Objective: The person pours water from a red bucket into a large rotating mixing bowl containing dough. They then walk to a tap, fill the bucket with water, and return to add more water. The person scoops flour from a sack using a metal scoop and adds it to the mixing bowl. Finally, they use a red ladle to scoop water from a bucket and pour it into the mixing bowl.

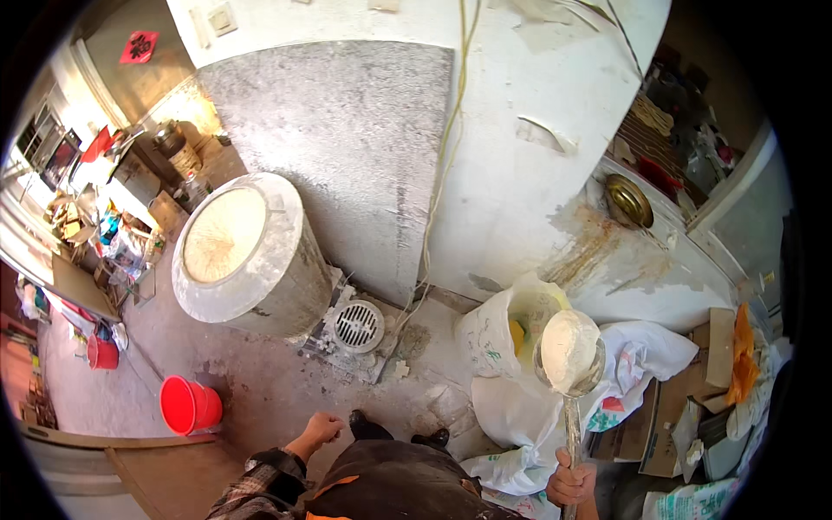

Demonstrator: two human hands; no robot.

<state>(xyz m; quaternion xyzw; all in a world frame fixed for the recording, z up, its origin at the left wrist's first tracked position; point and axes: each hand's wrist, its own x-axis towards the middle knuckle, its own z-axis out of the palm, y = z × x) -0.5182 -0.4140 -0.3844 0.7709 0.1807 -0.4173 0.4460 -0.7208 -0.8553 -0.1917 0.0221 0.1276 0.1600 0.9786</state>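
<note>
My right hand (pixel 571 482) grips the handle of a long-handled metal ladle (pixel 572 416). Heaped in its bowl is a pale, floury powder (pixel 569 351). The ladle's bowl overlaps the right side of an open white woven sack (pixel 484 338), where a yellow thing (pixel 517 337) shows inside. My left hand (pixel 323 429) hangs in front of my body with its fingers curled and nothing visible in them. Ahead on the left stands a large metal drum (pixel 279 305) with a wide sloping rim. Its round mouth shows a cream-coloured surface (pixel 224 234).
A motor with a slotted round cover (pixel 359 326) sits beside the drum. On the floor at left is a red bucket (pixel 190 404). White sacks (pixel 640 364) and flattened cardboard (pixel 624 422) lie at right. A cable (pixel 448 156) hangs down the wall. A brass-coloured basin (pixel 628 201) rests by the wall.
</note>
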